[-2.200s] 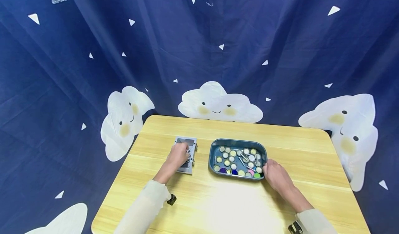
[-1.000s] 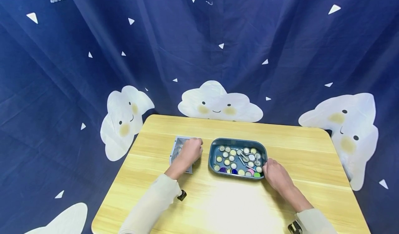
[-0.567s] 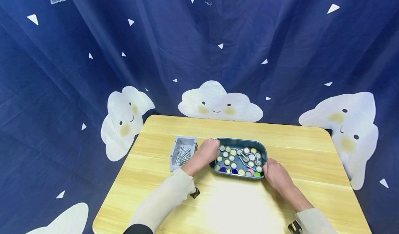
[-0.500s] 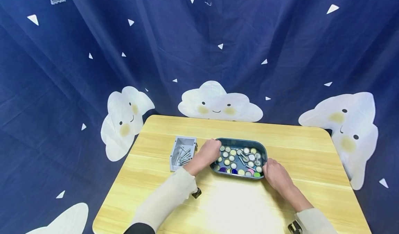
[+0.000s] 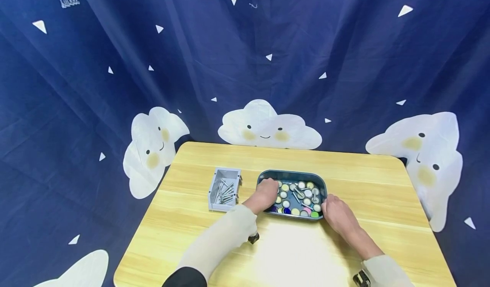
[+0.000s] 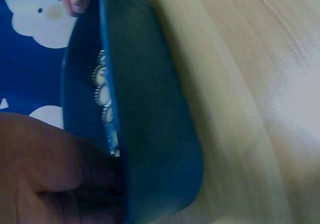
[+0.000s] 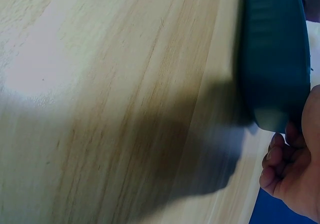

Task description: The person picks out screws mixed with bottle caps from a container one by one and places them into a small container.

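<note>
A dark blue-green tray (image 5: 292, 175) holds several bottle caps (image 5: 286, 203) and several screws (image 5: 296, 197). My left hand (image 5: 266, 193) reaches over the tray's left end, with its fingers down inside the wall. In the left wrist view its fingertips are hidden behind that wall, so whatever they touch cannot be seen. My right hand (image 5: 340, 214) grips the tray's right end, its fingers curled at the rim in the right wrist view. Left of the tray stands a small grey box (image 5: 212, 206) with several screws (image 5: 226, 192) lying in it.
The wooden table (image 5: 183, 219) carries both containers. A dark blue curtain (image 5: 245, 57) with white clouds hangs close behind the table's far edge. The tray's raised wall stands between the left hand and the near tabletop.
My left hand has moved right, from over the grey box to inside the tray's left end, uncovering the screws in the box. The right hand has stayed at the tray's right end.
</note>
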A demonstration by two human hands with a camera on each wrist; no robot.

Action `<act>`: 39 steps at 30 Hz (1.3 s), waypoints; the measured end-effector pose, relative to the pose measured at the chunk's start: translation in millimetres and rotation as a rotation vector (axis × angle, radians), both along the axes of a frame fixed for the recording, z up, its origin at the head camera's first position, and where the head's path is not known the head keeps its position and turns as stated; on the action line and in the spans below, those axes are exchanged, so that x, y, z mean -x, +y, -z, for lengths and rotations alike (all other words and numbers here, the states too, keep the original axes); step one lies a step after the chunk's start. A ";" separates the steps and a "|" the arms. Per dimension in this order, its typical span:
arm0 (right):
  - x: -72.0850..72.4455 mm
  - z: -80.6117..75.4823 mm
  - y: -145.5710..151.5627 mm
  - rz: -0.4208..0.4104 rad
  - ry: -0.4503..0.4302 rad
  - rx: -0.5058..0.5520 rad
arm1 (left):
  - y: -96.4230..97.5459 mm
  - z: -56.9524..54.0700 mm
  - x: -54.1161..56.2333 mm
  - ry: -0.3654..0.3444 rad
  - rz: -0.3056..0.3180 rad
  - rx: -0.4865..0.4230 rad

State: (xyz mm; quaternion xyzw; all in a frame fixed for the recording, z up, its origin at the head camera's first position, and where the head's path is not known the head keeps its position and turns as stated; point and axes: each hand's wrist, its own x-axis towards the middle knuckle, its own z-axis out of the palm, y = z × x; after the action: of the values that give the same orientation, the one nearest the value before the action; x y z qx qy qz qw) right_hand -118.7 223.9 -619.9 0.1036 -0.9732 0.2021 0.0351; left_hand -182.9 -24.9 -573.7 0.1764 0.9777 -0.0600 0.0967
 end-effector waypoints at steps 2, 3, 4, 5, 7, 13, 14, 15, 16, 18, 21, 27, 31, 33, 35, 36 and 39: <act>0.4 -0.4 -1.4 -0.002 -0.003 0.004 | 2.8 3.5 -1.3 -0.002 -0.019 0.035; 0.7 -0.5 -1.9 -0.003 -0.006 0.007 | 3.9 4.8 -2.1 -0.002 -0.028 0.049; 0.9 -0.6 -2.5 -0.005 -0.010 0.008 | 4.9 5.7 -3.1 0.000 -0.026 0.078; 1.0 -0.5 -2.9 -0.008 -0.012 0.005 | 5.9 6.6 -4.0 0.005 -0.016 0.117; 1.0 -0.5 -3.4 -0.012 -0.015 0.004 | 7.1 8.5 -6.0 0.019 0.008 0.184; 0.6 -0.4 -3.1 -0.008 -0.001 -0.003 | 10.8 11.7 -8.5 0.042 0.005 0.227; 0.5 -0.3 -3.1 -0.008 0.002 -0.002 | 11.3 12.3 -8.7 0.041 -0.008 0.224; 0.4 -0.3 -3.2 -0.011 0.004 -0.002 | 11.7 13.1 -8.8 0.041 -0.022 0.220; 0.3 -0.3 -3.4 -0.013 0.004 -0.003 | 12.1 14.0 -8.8 0.044 -0.033 0.221; 0.1 -0.3 -3.6 -0.016 0.003 -0.005 | 12.5 15.7 -8.8 0.048 -0.051 0.220; 0.0 -0.7 -3.8 -0.011 -0.004 -0.003 | 12.9 17.7 -7.5 0.070 -0.048 0.225; -0.3 -3.7 -3.8 0.006 -0.019 0.004 | 10.4 18.8 -2.3 0.052 -0.066 0.135; -1.2 -5.1 -3.8 0.002 -0.013 0.002 | 6.5 16.4 1.1 -0.001 -0.076 -0.005; -2.2 -5.1 -3.4 0.001 -0.010 -0.001 | 4.6 15.6 2.5 -0.025 -0.058 -0.085; -2.9 -4.8 -2.9 0.000 -0.008 -0.001 | 3.2 14.3 3.2 -0.044 -0.033 -0.165; -3.1 -4.7 -2.7 0.000 -0.011 0.001 | 2.8 14.0 3.8 -0.055 -0.023 -0.203; -3.5 -3.4 -2.0 0.002 -0.014 0.003 | 1.8 11.2 4.8 -0.067 -0.004 -0.291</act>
State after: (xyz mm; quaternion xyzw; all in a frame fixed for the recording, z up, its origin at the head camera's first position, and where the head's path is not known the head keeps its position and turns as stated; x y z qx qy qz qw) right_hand -115.2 221.9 -616.6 0.1013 -0.9733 0.2040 0.0288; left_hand -187.7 -23.1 -584.9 0.1886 0.9727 0.0885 0.1025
